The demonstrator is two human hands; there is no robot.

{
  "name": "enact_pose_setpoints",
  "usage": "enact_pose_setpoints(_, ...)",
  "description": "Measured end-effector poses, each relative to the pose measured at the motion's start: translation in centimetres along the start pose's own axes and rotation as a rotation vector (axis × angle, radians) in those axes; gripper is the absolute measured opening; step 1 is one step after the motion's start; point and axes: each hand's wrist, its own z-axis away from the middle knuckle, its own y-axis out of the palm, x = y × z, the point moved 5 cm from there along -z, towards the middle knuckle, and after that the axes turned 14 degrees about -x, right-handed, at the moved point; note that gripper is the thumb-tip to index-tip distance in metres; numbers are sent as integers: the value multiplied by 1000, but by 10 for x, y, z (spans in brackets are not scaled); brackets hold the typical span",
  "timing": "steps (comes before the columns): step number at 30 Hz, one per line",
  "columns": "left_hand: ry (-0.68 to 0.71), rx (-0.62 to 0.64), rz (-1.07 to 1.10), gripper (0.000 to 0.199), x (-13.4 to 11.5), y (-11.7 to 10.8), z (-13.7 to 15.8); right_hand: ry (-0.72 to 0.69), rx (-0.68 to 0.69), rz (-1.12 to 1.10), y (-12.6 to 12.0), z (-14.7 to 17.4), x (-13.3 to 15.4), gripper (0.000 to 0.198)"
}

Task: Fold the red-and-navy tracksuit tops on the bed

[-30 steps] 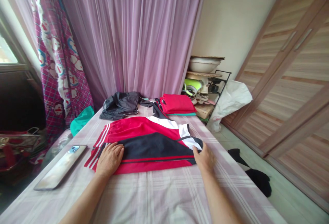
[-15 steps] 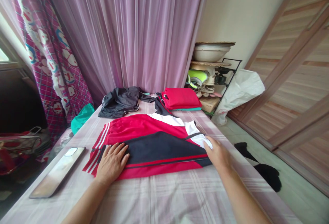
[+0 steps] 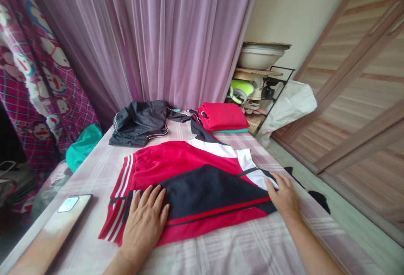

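Observation:
A red, navy and white tracksuit jacket lies spread across the plaid bedsheet, with one navy sleeve folded over its body. My left hand rests flat near the striped hem, its fingers spread on the navy cloth. At the white shoulder end, my right hand lies on the fabric, thumb and fingers apart with white cloth showing between them. The other sleeve runs away toward the back, partly beside a folded red garment.
Dark shorts or trousers lie crumpled at the back left. A phone sits at the left edge of the bed. Purple curtains hang behind. On the right stand a rack with a basin, a white bag and a wooden wardrobe.
The view has shifted closer and slightly right. My right hand's fingers have loosened at the shoulder and lie further over it. The left hand stays on the sleeve near the hem.

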Motion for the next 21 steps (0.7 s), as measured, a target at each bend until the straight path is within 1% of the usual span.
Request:
enact_pose_setpoints(5,4,9,4,43,-1,-1,1,-1,-6,65,0,1,1,46)
enact_pose_setpoints(10,-34,43,11,43,-1,1,-1,15,-31,85,-4,-1,5,46)
enact_pose_setpoints(13,-58,41,47,44,0,3,-1,-12,-9,82,-7,-3,9,49)
enact_pose_setpoints(15,-76,41,73,44,1,4,-2,-23,18,116,-9,-6,14,48)
enact_pose_setpoints(17,-89,50,85,44,1,4,-2,-54,34,150,-11,-10,29,47)
enact_pose_setpoints(18,-96,58,83,45,0,4,-3,-83,42,150,-12,-13,41,47)
enact_pose_setpoints(19,-101,67,75,45,0,4,-3,-118,53,137,-12,-16,58,47)
enact_pose_setpoints(21,-112,90,52,46,-1,4,-5,-197,103,67,-10,-18,101,49)
